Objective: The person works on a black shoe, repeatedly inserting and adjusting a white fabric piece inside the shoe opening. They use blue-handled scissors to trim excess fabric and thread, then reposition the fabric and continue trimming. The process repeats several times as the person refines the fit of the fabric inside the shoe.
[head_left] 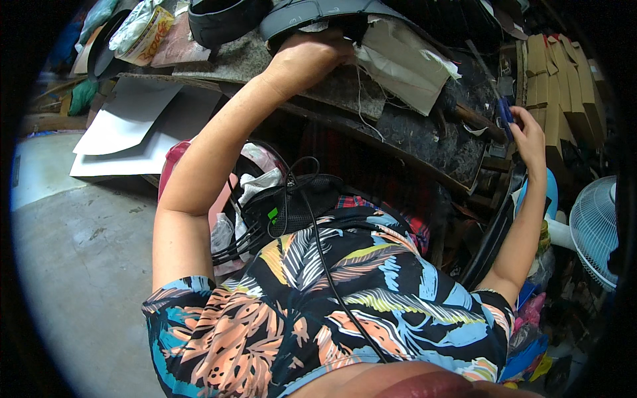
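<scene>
A curved dark grey band (325, 18) with thread along its side lies at the top of the workbench. My left hand (312, 56) is closed at its lower edge, the fingertips hidden beneath it. Beside that hand, a pale cloth (405, 63) with frayed edges and loose threads hangs over the bench. Out to the right, my right hand (529, 136) is closed around the blue handle of a long thin-bladed tool (503, 109), whose blade points up and away from me; its exact kind is unclear.
A black round container (222, 23) and a printed tub (147, 36) stand at the bench's far left. White sheets (126, 126) jut from its left side. A wooden-handled tool (474, 119) rests on the right. Beyond are stacked tan pieces (564, 86) and a fan (595, 232). A cable (318, 239) crosses my shirt.
</scene>
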A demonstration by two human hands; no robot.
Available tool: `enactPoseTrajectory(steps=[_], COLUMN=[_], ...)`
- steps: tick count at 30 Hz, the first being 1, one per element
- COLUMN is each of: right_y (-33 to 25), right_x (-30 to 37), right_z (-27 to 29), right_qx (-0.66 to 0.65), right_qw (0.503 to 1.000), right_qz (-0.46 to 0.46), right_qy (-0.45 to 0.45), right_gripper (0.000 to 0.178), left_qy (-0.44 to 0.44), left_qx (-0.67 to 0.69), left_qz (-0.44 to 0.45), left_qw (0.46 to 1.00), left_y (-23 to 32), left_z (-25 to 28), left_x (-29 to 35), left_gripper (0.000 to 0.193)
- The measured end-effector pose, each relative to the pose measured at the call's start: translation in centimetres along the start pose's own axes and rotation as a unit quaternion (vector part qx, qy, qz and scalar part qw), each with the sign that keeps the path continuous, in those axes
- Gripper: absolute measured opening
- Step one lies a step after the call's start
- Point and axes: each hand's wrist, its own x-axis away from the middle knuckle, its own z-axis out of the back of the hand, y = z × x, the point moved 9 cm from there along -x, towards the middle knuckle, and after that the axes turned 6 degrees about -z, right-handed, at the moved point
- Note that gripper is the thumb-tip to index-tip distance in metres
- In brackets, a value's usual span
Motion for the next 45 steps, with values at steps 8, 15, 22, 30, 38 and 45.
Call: enactPoseTrajectory(steps=[8, 15, 22, 30, 38, 45], right_y=[-10.4, -18.2, -19.5, -21.8, -22.2, -23.0], right_x=[12.1, 16.7, 17.9, 16.5, 17.0, 16.0], right_z=[-5.9, -15.6, -17.0, -17.4, -17.8, -18.5], right_qx=[-0.511, -0.544, -0.554, -0.591, -0.606, -0.639], right_qw=[0.843, 0.734, 0.730, 0.709, 0.700, 0.687], right_qz=[0.077, 0.010, -0.053, -0.096, -0.118, -0.126], right_qy=[-0.151, -0.406, -0.397, -0.373, -0.358, -0.321], right_gripper=[0.048, 0.074, 0.081, 0.082, 0.080, 0.074], left_qy=[0.027, -0.028, 0.020, 0.109, 0.154, 0.161], left_qx=[0.145, 0.098, 0.168, 0.156, 0.117, 0.132], left_qz=[0.130, 0.143, 0.140, 0.100, 0.054, 0.017], left_qw=[0.981, 0.984, 0.975, 0.977, 0.980, 0.978], left_y=[-0.9, -0.6, 0.1, 0.7, 2.9, 3.5], left_z=[0.8, 0.5, 0.7, 2.2, 3.1, 3.4], left_x=[0.3, 0.0, 0.2, 0.5, 1.0, 1.0], left_gripper=[0.022, 0.021, 0.016, 0.015, 0.008, 0.011])
